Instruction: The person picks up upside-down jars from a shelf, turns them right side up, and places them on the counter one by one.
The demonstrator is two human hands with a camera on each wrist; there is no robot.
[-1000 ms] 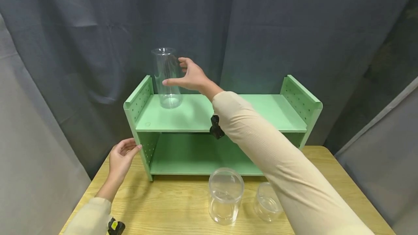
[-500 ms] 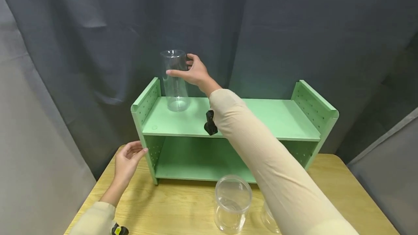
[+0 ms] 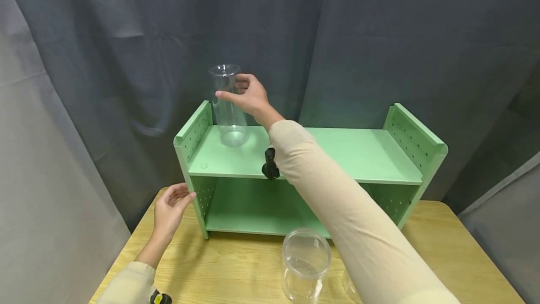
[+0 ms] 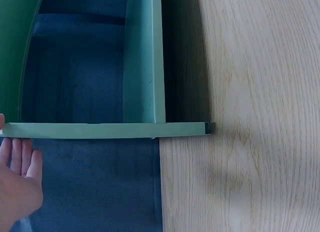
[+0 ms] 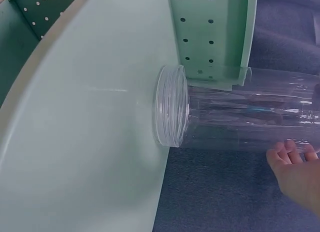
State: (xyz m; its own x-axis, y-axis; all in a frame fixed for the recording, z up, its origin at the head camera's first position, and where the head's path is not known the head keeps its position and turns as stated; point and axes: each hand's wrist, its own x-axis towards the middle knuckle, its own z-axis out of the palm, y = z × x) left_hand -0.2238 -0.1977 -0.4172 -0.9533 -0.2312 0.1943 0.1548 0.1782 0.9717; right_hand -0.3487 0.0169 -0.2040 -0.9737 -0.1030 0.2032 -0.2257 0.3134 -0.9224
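On the left part of the green shelf's upper board (image 3: 333, 151) a tall clear plastic jar (image 3: 231, 118) stands upright. The right hand (image 3: 252, 96) holds it near the top, thumb across the front and the other fingers at the far right side. In the right wrist view the jar (image 5: 230, 111) shows a ridged ring at its shelf end, with the right hand's fingertips (image 5: 278, 148) against its wall. At the lower left, the left hand (image 3: 168, 210) grips the side panel's edge between thumb and fingers. The left wrist view shows the fingers (image 4: 26, 154) along that panel's outer face (image 4: 100, 131).
A wide clear jar (image 3: 304, 280) stands on the wooden table (image 3: 236, 266) before the shelf. Beside it another clear container (image 3: 350, 287) is mostly hidden by the right sleeve (image 3: 337, 215). Dark grey curtains (image 3: 358, 36) hang close behind. The shelf's lower board (image 3: 257, 205) lies below.
The right hand has moved up along the tall jar and drawn closer around it. The jar keeps its place on the shelf. The left hand stays at the panel. The head view has shifted slightly.
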